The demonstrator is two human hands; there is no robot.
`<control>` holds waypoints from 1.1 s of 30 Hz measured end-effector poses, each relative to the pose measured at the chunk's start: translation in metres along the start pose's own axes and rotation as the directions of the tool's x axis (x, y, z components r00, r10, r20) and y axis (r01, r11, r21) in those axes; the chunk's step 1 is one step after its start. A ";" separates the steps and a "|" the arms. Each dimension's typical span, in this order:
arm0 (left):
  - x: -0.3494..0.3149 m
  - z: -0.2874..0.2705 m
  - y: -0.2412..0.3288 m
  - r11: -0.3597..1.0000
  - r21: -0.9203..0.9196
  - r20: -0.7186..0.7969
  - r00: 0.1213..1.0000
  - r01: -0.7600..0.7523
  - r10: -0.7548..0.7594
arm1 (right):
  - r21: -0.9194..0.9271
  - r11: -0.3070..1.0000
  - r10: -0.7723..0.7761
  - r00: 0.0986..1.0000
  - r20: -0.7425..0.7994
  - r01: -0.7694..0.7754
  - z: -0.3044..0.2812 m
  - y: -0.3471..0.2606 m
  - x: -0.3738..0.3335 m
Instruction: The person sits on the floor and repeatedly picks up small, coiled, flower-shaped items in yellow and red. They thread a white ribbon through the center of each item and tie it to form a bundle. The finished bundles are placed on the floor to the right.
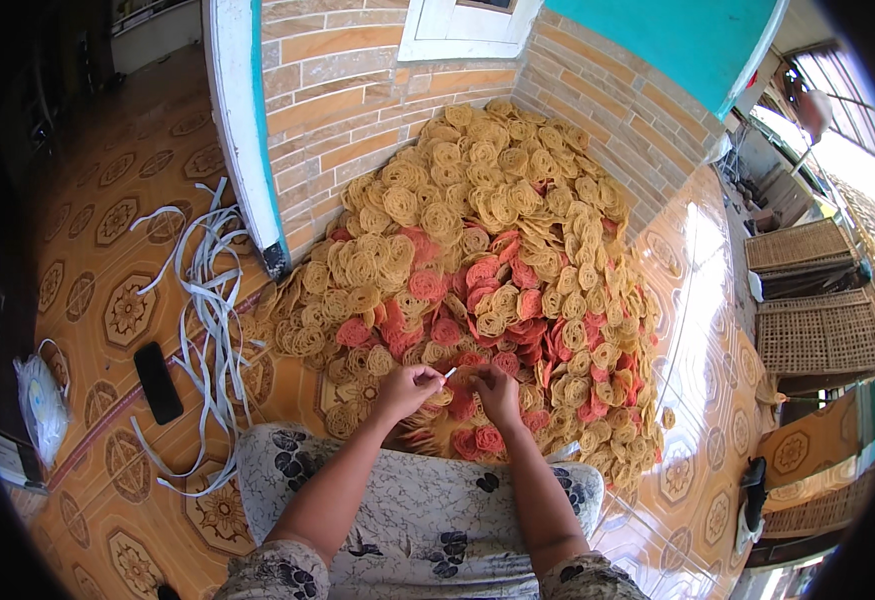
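Observation:
In front of my lap rises a large pile of round, coiled lacy discs point(440, 222), mostly tan-yellow with pinkish-red ones point(492, 285) among them. My left hand point(409, 390) is closed in a pinch at the pile's near edge. From its fingertips sticks a short white piece point(450, 372), perhaps the end of a strip. My right hand point(498, 394) is a little apart from it, fingers pinched together over the discs. Whatever the right fingers hold is too small to make out.
Long white strips point(212, 310) lie tangled on the tiled floor to my left, beside a black phone point(158, 383) and a clear plastic bag point(41, 410). Brick-faced walls point(337, 90) meet behind the pile. Woven racks point(822, 335) stand at the right.

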State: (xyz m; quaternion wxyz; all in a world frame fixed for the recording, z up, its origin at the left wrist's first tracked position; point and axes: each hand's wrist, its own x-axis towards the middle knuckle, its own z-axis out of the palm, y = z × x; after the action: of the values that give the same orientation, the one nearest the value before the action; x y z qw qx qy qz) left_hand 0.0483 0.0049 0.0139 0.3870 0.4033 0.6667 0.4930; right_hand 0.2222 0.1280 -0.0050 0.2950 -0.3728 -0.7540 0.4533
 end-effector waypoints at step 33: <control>0.003 0.005 0.002 0.917 0.141 -0.284 0.872 -0.373 0.398 | 0.098 0.995 -0.041 0.996 0.081 0.033 0.011 -0.073 -0.010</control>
State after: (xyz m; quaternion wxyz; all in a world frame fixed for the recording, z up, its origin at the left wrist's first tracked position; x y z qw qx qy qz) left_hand 0.0517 0.0095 0.0141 0.1559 0.4622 0.6442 0.5892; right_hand 0.1977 0.0914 0.0556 0.2896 -0.3251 -0.7495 0.4986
